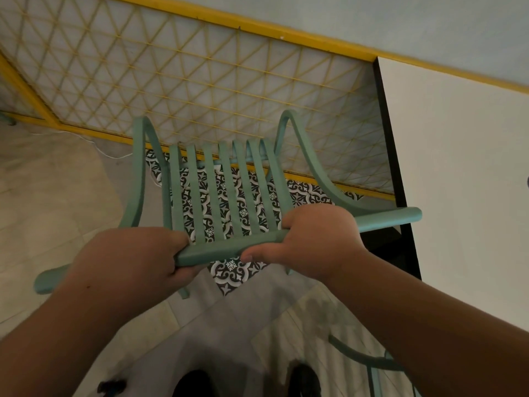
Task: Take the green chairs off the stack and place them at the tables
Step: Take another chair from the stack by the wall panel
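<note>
The green chair [211, 190] is held by its top back rail and is seen from above and behind, just beside the white counter [463, 167] on the right. The rail is clenched by the left grip [137, 259] near its left end and by the right grip [320, 242] near its right end, with fingers curled over the front and thumbs beneath. Whether the legs are resting on the floor or are raised cannot be told.

The main risk is judged to lie at the right armrest [392, 217], whose tip is seen across the counter's dark edge. If the chair is pushed further right or swung, the armrest may be knocked against that edge, and paint may be chipped or the counter jolted. The front legs could be driven by a forward shove into the yellow lattice screen [200, 81], which stands close ahead. Since the chair is held by the rail alone, a tilt may be caused if one grip is loosened before the other. A second green chair [369, 359] is partly seen low on the right, near the dark shoes [191, 382], and could be caught by a backward step.

The floor is laid in pale tiles [57, 196], with black-and-white patterned tiles [237, 270] under the seat. A thin white cord [106, 151] is seen along the screen's foot, and a pale wall [372, 15] above its yellow frame.
</note>
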The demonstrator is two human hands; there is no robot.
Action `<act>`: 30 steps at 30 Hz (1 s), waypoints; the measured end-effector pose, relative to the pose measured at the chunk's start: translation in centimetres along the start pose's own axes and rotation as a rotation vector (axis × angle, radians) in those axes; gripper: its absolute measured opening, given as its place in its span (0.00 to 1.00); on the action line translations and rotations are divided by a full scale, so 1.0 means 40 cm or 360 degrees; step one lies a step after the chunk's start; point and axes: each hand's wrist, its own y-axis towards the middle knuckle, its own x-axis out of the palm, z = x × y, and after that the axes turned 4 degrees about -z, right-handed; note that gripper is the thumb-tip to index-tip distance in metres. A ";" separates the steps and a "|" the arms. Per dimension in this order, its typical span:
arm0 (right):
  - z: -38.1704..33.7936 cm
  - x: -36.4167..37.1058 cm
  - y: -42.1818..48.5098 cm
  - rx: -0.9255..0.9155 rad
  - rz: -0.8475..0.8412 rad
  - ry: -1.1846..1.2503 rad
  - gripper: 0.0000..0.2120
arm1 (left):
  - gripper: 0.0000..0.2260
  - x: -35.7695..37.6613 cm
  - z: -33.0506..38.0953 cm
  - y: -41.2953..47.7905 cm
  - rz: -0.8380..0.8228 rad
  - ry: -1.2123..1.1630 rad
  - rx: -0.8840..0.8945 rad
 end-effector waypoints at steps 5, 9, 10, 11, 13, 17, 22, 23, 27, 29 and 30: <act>-0.034 -0.001 0.008 -0.0033 -0.0028 -0.0017 0.49 | 0.24 0.010 -0.052 0.008 0.0069 -0.0063 0.0069; -0.059 0.002 0.017 -0.0066 -0.0004 -0.0031 0.48 | 0.29 0.021 -0.097 0.013 0.0145 -0.0147 0.0078; -0.064 0.003 0.019 -0.0069 0.0009 -0.0035 0.47 | 0.30 0.023 -0.106 0.014 0.0152 -0.0157 0.0079; -0.069 0.004 0.022 -0.0067 0.0015 -0.0033 0.48 | 0.31 0.024 -0.113 0.016 0.0150 -0.0159 0.0081; -0.078 0.007 0.027 -0.0058 0.0016 -0.0023 0.48 | 0.31 0.029 -0.128 0.020 0.0156 -0.0161 0.0092; -0.095 0.013 0.037 -0.0048 0.0034 -0.0020 0.48 | 0.30 0.031 -0.157 0.029 0.0134 -0.0168 0.0107; -0.106 0.016 0.045 -0.0030 0.0020 -0.0058 0.49 | 0.31 0.033 -0.173 0.030 0.0124 -0.0194 0.0117; -0.107 0.017 0.046 -0.0034 0.0020 -0.0060 0.49 | 0.32 0.033 -0.175 0.030 0.0126 -0.0205 0.0112; -0.101 0.016 0.044 -0.0051 0.0024 -0.0039 0.47 | 0.32 0.030 -0.173 0.030 0.0122 -0.0238 0.0092; -0.090 0.013 0.037 -0.0083 0.0033 0.0003 0.45 | 0.32 0.024 -0.166 0.030 0.0091 -0.0251 0.0095; -0.082 0.011 0.031 -0.0110 0.0037 0.0037 0.43 | 0.32 0.019 -0.161 0.028 0.0092 -0.0252 0.0101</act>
